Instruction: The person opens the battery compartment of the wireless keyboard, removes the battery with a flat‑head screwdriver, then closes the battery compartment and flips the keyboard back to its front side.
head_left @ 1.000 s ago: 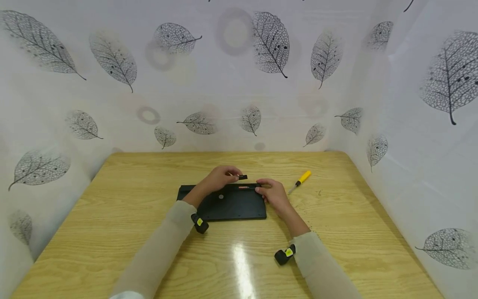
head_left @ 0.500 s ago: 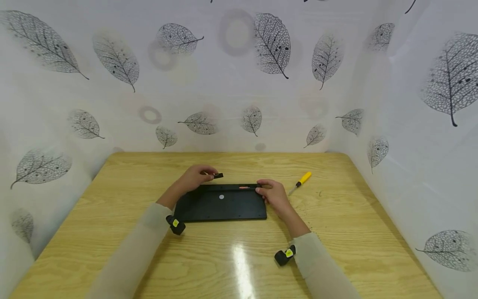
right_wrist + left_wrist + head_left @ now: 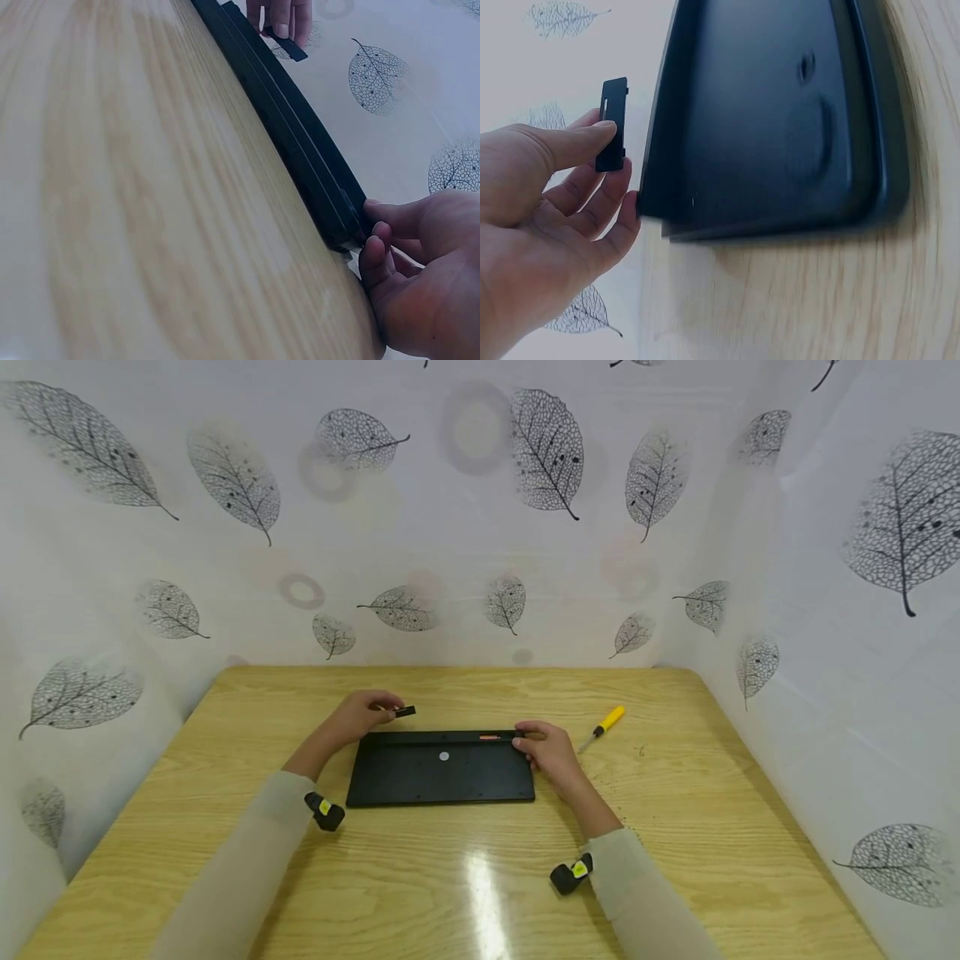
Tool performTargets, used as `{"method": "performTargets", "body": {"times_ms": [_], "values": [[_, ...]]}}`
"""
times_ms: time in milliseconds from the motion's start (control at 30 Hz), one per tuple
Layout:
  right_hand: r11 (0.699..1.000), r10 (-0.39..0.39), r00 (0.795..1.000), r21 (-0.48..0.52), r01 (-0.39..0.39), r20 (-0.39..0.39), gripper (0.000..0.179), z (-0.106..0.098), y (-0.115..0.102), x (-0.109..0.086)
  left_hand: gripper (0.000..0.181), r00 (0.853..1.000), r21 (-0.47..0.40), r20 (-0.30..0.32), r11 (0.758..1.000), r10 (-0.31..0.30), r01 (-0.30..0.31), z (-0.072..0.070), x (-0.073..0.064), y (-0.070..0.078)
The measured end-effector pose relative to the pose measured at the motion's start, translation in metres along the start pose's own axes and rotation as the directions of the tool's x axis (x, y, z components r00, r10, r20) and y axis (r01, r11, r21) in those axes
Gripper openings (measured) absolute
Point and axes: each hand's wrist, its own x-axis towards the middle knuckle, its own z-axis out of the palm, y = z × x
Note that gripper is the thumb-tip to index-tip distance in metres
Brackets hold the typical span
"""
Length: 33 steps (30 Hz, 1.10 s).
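Note:
A black keyboard (image 3: 472,778) lies underside up on the table, a round pale sticker in its middle. Red in colour, a battery (image 3: 490,737) sits in the slot along its far raised edge. Between thumb and fingers, my left hand (image 3: 357,715) pinches a small black battery cover (image 3: 614,103), held just beyond the keyboard's far left corner. In the left wrist view, the little finger is at the keyboard's edge; whether it touches I cannot tell. My right hand (image 3: 553,755) grips the far right corner, thumb and fingers around the edge in the right wrist view.
A screwdriver (image 3: 611,718) with a yellow handle lies right of the keyboard. Small dark specks are scattered on the wooden table (image 3: 480,860) at the right. A pale leaf-patterned curtain (image 3: 450,543) surrounds the table's back and sides.
My left hand has moved left with the battery cover, from above the battery slot to the keyboard's far left corner. The right hand has stayed at its corner.

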Motion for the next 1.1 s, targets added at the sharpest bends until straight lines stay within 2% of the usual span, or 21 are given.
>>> {"method": "performTargets", "body": {"times_ms": [167, 567, 1100], "values": [[1.000, -0.002, 1.000, 0.010, 0.002, 0.004, 0.032, 0.000, 0.000, 0.000, 0.028, 1.000, 0.044, -0.005, 0.999, -0.019, 0.019, -0.006, -0.002, -0.013], [1.000, -0.001, 1.000, 0.013, 0.001, 0.010, 0.032, 0.000, 0.001, 0.000, 0.025, 1.000, 0.132, -0.022, 0.991, -0.004, 0.007, -0.018, -0.006, -0.042], [1.000, -0.009, 1.000, 0.010, 0.009, 0.016, 0.032, -0.001, 0.000, 0.000, 0.024, 0.999, 0.136, -0.017, 0.989, -0.050, 0.052, -0.020, -0.003, -0.050]]}}
